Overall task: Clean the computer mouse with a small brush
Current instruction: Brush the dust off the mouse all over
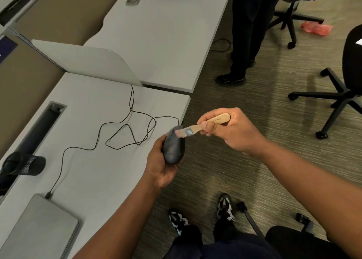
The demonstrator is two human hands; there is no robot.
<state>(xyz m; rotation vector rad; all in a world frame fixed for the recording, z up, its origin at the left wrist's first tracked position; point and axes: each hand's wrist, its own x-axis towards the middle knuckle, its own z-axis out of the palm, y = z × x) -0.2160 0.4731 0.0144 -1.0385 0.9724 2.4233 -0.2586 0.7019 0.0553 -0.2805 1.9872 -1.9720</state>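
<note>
- The grey desk [101, 180] fills the left of your view, with a second desk [166, 33] beyond it past a low rounded divider [88, 60].
- A closed grey laptop [39, 229] lies at the near left corner of your desk, with a black cable [117, 133] plugged into its far edge and looping loosely across the desktop toward the mouse.
- Black office chairs stand on the carpet to the right, one [348, 78] at the right edge and another [297, 9] farther off; a standing person's dark trousers [248, 29] show between the far desk and that chair.
- A black mesh pen cup [25, 165] lies tipped on its side at the left edge of your desk.
- Your left hand [160, 164] cradles the dark computer mouse [173, 147] from below, fingers curled round it, just off the right edge of the desk and above the carpet.
- Your right hand [229, 129] grips the wooden handle of the small brush [203, 126], thumb and fingers closed round it.
- The brush's pale bristles sit at the far end of the mouse, apparently touching it, though that spot is blurred.
</note>
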